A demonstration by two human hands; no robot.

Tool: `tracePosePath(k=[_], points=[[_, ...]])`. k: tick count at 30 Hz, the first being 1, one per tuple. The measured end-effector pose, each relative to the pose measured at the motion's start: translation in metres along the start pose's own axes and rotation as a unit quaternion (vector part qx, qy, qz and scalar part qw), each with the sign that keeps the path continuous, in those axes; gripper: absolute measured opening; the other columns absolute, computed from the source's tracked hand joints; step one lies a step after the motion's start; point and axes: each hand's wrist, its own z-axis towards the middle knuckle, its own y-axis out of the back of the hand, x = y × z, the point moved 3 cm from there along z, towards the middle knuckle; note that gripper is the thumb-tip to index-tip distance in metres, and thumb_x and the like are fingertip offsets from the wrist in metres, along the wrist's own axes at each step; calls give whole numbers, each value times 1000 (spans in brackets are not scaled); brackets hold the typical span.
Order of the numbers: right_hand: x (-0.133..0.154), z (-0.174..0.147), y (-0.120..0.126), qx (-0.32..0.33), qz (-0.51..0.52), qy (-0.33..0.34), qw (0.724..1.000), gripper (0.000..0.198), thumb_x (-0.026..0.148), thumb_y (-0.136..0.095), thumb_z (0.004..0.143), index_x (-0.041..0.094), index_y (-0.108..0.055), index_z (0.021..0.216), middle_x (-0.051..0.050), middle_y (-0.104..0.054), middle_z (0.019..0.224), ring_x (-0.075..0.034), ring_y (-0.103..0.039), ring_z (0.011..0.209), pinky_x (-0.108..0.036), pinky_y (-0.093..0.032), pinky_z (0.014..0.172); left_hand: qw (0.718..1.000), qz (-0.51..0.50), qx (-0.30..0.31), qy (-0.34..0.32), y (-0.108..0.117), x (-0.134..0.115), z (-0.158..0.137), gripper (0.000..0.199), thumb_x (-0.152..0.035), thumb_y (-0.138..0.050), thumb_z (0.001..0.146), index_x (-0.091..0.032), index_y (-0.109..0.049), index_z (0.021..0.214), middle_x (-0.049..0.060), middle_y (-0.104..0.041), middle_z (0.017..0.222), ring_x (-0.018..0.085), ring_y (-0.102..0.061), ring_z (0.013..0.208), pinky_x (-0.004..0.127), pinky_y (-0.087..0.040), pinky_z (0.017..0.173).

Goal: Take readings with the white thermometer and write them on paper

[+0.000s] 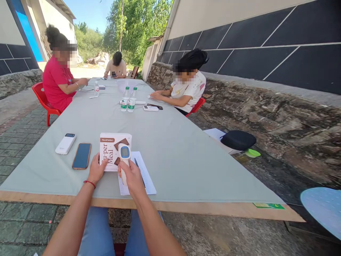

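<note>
From my distant post I watch both forearms reach forward over the near edge of the worktop (186, 160), slanting inward until the hands come close together. The left hand (97, 168) holds the box (115, 152) at its lower left side, with the thumb lying on the printed front; a red bracelet (90, 184) circles this wrist. The right hand (131, 176) is closed around the handle of the white thermometer (124, 152), whose display is turned to me, before the right part of the box. Whether the box touches the worktop, I cannot tell. Under the right hand lies the paper (146, 183) with a pen (136, 163) on it. The phone (81, 156) lies just left of the left hand.
</note>
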Motion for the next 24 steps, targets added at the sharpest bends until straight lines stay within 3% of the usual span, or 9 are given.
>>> tracePosePath(k=[9,17,21,24], points=[[68,-60,-3,35,-38,99,994,24,46,-61,79,21,-59,79,2,-50,66,-14,-43,63,-26,-38,58,1000,-16,3,-5,1,-2,1,52,-55,-46,90,-16,-57,122,13,-63,116,28,-57,108,43,-43,96],[74,-75,4,31,-57,117,991,27,46,-62,79,21,-66,90,-1,-57,68,-18,-52,69,-30,-44,63,999,-35,13,-5,1,0,2,51,-54,-48,89,-17,-59,121,13,-64,118,29,-58,111,44,-44,97],[58,-40,51,-73,-157,124,977,45,46,-63,76,21,-62,114,-6,-68,96,-23,-59,85,-33,-47,71,996,-84,38,20,9,-4,3,57,-57,-59,82,-17,-59,122,14,-65,120,30,-60,112,45,-45,97],[34,-1,110,-143,-349,89,922,52,43,-62,74,21,-59,121,-9,-68,109,-26,-61,92,-35,-46,75,980,-158,102,61,16,-9,6,65,-55,-72,70,-16,-61,121,13,-69,115,31,-64,105,44,-51,90]])
